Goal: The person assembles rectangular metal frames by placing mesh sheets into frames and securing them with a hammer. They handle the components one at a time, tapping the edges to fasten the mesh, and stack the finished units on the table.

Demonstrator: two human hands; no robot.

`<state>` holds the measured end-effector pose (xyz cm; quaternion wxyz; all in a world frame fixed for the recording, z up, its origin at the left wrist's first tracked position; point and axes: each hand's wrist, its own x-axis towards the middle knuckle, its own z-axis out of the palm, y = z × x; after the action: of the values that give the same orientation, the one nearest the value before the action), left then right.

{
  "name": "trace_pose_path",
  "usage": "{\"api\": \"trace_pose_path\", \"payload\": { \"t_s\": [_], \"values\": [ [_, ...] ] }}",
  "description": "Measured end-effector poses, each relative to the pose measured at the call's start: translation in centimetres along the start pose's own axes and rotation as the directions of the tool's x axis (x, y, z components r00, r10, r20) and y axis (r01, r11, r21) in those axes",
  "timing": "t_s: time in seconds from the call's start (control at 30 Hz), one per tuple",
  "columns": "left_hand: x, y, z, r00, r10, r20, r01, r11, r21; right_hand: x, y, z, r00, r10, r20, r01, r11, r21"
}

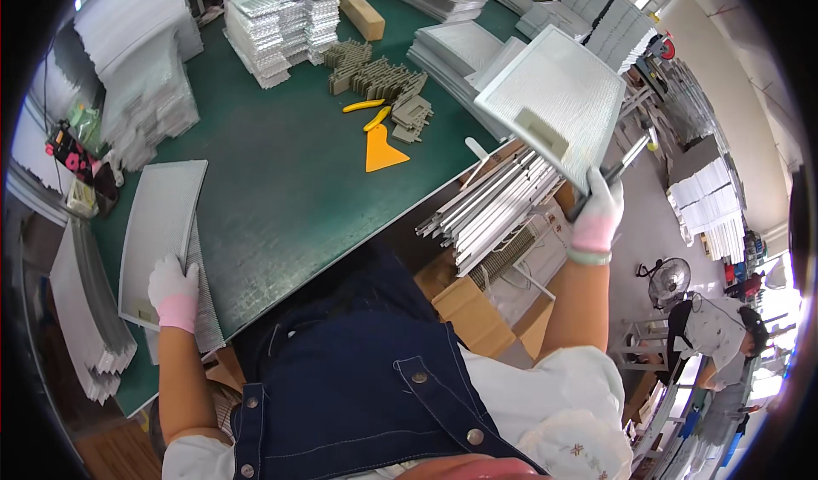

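My left hand [175, 293], in a white glove with a pink cuff, grips the right edge of a white-framed mesh panel [160, 216]. That panel lies at the table's left end, partly over a ridged grey sheet [204, 301]. My right hand [600, 216], gloved alike, is closed on the lower corner of another white-framed panel [567, 88], raised and tilted beyond the table's right edge. A rectangular opening shows near this panel's lower edge. A dark, narrow thing with a pale tip [629, 156] is beside the right fingers; whether they hold it I cannot tell.
The green table [264, 216] carries stacked silvery mesh sheets [281, 20], grey-brown plastic pieces [375, 75], yellow-handled pliers [375, 118] and an orange scraper [383, 149]. White frame strips [503, 207] and a cardboard box [473, 314] are at right. A person [720, 331] sits beyond a fan [669, 282].
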<state>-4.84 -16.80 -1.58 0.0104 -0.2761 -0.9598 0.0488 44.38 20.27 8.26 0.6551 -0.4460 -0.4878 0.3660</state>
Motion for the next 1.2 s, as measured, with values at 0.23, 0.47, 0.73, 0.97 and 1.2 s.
{"api": "trace_pose_path", "payload": {
  "t_s": [0.23,0.47,0.73,0.97,1.2],
  "values": [
    [1.7,-0.4,0.5,0.998,-0.004,0.06,0.007,0.999,-0.036,10.8,7.1,-0.1,0.996,-0.084,-0.001,0.074,0.875,-0.479],
    [3.3,-2.2,0.1,0.984,0.114,0.14,-0.086,0.978,-0.192,4.4,7.9,0.0,0.932,-0.353,-0.08,0.261,0.807,-0.529],
    [4.8,-3.2,-2.8,0.98,0.191,-0.059,-0.198,0.971,-0.136,-8.1,7.3,3.6,0.97,-0.157,0.183,0.184,0.973,-0.14],
    [-5.3,5.3,-12.2,0.932,0.256,-0.257,-0.336,0.874,-0.35,-18.6,7.5,12.2,0.541,0.092,0.836,-0.341,0.932,0.118],
    [-10.0,14.5,-8.6,0.831,0.496,-0.25,-0.554,0.78,-0.293,-21.6,4.6,18.9,0.547,0.101,0.831,-0.386,0.911,0.143]
  ]
}}
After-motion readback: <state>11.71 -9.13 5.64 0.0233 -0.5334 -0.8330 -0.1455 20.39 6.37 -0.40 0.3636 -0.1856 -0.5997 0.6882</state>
